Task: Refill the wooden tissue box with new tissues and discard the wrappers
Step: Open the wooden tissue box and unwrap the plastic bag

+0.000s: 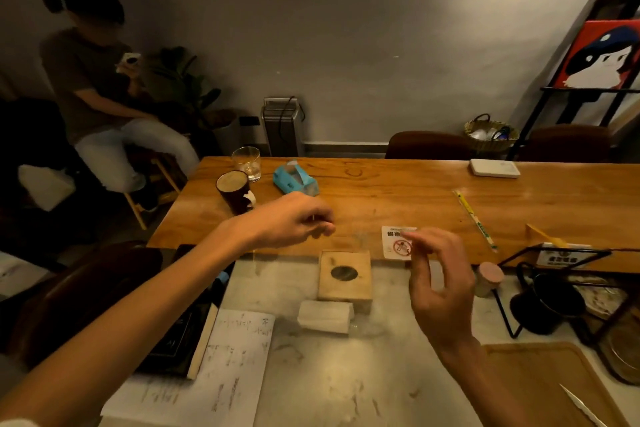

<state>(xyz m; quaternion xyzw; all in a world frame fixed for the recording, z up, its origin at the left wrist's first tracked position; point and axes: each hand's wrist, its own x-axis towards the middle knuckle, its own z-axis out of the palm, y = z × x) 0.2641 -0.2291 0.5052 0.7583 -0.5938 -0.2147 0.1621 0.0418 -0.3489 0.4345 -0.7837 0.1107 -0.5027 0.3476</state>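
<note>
The wooden tissue box [344,284], with an oval hole in its top, stands on the pale marble counter [311,374]. A bare stack of white tissues [325,316] lies just in front of it. Above the box, a faint see-through wrapper [360,243] stretches between my hands. My left hand [294,220] pinches its left end. My right hand [440,281] pinches its right end with thumb and forefinger, the other fingers loose. A blue tissue pack [294,180], torn open, lies on the wooden bar top [398,198] behind my left hand.
A dark mug [235,191] and a glass [246,163] stand left of the blue pack. A no-smoking card [393,243], wrapped chopsticks [474,218] and a white case [494,169] are on the bar top. Papers [235,364] lie left, a black wire stand [540,288] right. A person sits far left.
</note>
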